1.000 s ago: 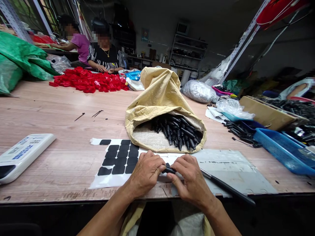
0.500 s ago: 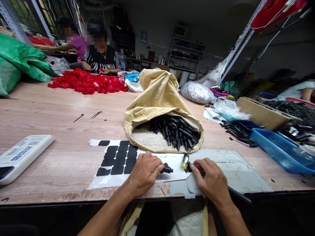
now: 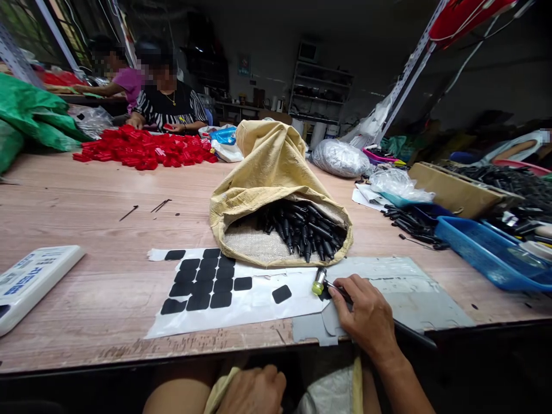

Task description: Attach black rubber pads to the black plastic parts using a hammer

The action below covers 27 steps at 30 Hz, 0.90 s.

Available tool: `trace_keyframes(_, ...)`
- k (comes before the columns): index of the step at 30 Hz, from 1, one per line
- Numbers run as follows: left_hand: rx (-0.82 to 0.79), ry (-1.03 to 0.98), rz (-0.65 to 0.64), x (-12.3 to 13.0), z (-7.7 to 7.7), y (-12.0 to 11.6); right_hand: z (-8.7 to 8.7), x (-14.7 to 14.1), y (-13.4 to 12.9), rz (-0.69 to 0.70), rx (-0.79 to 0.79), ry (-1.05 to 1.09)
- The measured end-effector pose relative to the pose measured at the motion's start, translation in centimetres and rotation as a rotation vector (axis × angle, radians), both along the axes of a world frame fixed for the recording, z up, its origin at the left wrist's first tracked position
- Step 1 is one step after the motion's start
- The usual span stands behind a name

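My right hand point(image 3: 366, 313) is wrapped round the black handle of a small hammer point(image 3: 319, 282) with a metal head and yellow-green tip, over the grey board point(image 3: 431, 293). Below the table's front edge, my left hand point(image 3: 254, 391) is near a cloth bag's edge; its fingers are mostly hidden. A white sheet point(image 3: 263, 313) bears several black rounded squares, with a loose-looking one point(image 3: 282, 294) nearer the hammer. Behind it lies an open beige sack point(image 3: 271, 167) holding several black tubular parts point(image 3: 302, 227).
A white device point(image 3: 37, 282) lies at left. Red pieces point(image 3: 146, 148) are heaped at the back left, before two seated people. A blue basket point(image 3: 491, 253) and black parts stand at right.
My left hand has moved from the white sheet down below the table edge, and the black part it held is out of sight. The black square near the hammer is now uncovered. The view has shifted slightly.
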<state>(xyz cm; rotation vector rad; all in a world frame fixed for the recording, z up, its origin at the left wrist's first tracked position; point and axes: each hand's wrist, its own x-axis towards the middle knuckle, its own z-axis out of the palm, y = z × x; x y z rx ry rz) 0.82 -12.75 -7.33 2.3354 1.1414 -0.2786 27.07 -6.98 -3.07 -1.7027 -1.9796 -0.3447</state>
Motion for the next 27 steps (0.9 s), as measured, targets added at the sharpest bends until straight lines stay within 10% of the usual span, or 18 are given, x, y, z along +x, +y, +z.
trace_keyframes(5,-0.038,0.05,0.025,1.1,-0.5,0.1,0.0,-0.1,-0.1,0.001,-0.001,0.004)
trace_keyframes(9,-0.088,-0.296,-0.186,2.5,6.4,2.9,0.1,-0.2,-0.1,-0.003,0.0,0.003)
trace_keyframes(13,0.318,-0.454,0.064,5.7,12.0,10.3,0.3,-0.3,-0.2,-0.011,-0.007,0.011)
trace_keyframes(20,0.781,-0.305,0.092,12.1,10.6,21.9,0.5,-0.4,-0.2,-0.028,-0.031,0.071)
trace_keyframes(27,0.793,-0.349,0.014,12.0,12.2,21.2,0.7,-0.4,-0.2,-0.032,-0.048,0.079)
